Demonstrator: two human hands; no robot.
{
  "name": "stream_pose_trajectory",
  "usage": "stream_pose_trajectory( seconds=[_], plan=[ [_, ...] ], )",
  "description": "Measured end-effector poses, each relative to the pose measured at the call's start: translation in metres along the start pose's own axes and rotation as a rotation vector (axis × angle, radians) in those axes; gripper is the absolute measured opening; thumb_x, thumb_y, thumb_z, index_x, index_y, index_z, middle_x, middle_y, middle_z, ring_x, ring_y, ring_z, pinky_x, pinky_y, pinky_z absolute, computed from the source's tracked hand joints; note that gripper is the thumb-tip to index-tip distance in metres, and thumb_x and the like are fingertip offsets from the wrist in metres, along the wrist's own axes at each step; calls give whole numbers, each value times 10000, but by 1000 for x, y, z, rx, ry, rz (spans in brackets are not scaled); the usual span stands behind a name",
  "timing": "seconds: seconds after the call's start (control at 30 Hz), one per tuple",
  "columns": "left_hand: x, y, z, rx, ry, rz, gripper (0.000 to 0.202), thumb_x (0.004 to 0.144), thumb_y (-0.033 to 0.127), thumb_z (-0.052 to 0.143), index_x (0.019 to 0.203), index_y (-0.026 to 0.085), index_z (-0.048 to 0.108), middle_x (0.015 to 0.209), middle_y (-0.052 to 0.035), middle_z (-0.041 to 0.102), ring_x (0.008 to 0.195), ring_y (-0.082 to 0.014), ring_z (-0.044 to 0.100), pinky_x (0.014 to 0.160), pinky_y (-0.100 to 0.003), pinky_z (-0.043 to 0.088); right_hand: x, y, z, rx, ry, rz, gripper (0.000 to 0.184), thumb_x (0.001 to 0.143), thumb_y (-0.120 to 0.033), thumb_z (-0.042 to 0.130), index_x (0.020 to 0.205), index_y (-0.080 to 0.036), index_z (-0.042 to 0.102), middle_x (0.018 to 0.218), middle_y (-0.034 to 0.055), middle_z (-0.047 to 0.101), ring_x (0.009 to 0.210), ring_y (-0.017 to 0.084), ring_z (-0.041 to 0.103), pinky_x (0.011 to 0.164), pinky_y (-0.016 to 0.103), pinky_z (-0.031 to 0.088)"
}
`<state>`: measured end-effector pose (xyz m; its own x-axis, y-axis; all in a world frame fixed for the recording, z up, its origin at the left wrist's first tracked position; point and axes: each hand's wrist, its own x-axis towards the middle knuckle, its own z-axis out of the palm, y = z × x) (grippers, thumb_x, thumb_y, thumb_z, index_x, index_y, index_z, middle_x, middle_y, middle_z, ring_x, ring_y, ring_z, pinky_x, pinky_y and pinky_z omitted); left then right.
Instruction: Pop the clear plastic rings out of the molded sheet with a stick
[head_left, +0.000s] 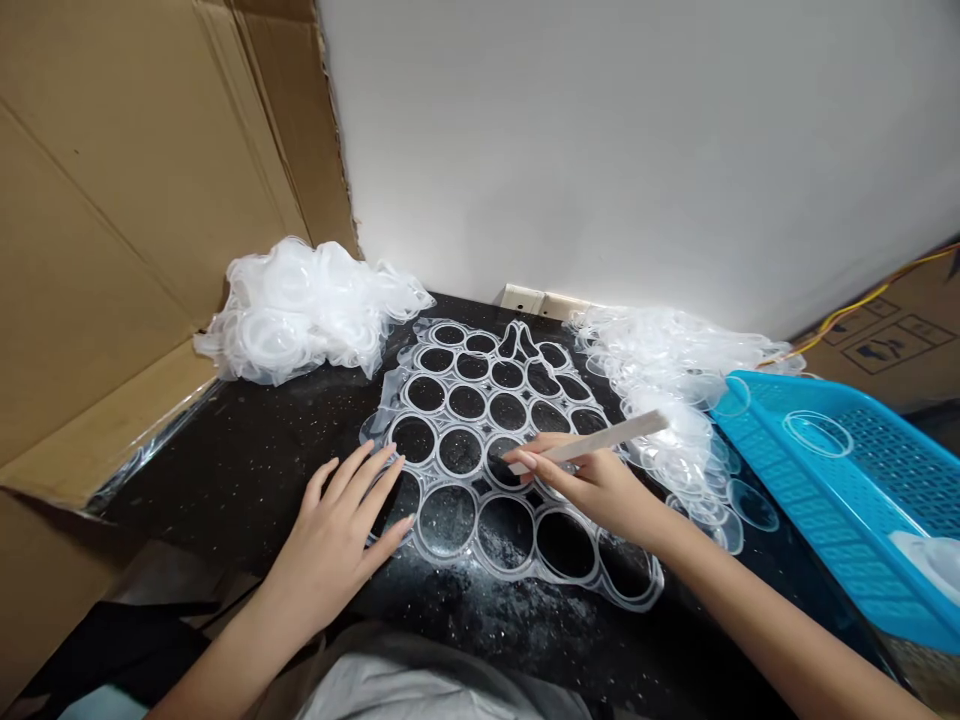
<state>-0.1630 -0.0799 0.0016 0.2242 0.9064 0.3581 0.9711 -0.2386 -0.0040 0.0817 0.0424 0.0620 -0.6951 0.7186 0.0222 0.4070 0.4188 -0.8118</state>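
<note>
A translucent sheet of joined rings lies flat on the black tabletop, its far edge puckered upward in one spot. My left hand rests with fingers spread over the sheet's left edge. Between the thumb and fingers of my right hand is a flat pale stick, held slanting, its lower end close to a ring near the sheet's middle. Whether that end touches the ring I cannot tell. White powder or fine specks lie on the tabletop near the sheet's front edge.
A heap of white translucent pieces stands at the back left beside cardboard. Loose rings pile up at the right. A blue plastic basket holding some rings sits at far right. Wall sockets are behind the table.
</note>
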Motion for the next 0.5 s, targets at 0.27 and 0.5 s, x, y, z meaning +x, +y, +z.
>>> stream_pose_trajectory(
  seconds=[0.27,0.5],
  plan=[
    [-3,7,3,66,-27,-52,405,857,388,410,1177,173,534,1263,-91,523,1170,-324,383,893,-497,254,44,-12,42,55,-130,-151,254,868,-309,468,786,-142,640,768,49,646,728,140,590,689,263,478],
    [-4,9,6,54,-9,-30,452,853,395,401,1195,123,517,1206,-100,566,1121,-311,412,874,-469,256,74,-10,63,122,-185,-80,259,861,-307,478,844,-113,649,724,50,655,686,138,605,665,258,491]
  ],
)
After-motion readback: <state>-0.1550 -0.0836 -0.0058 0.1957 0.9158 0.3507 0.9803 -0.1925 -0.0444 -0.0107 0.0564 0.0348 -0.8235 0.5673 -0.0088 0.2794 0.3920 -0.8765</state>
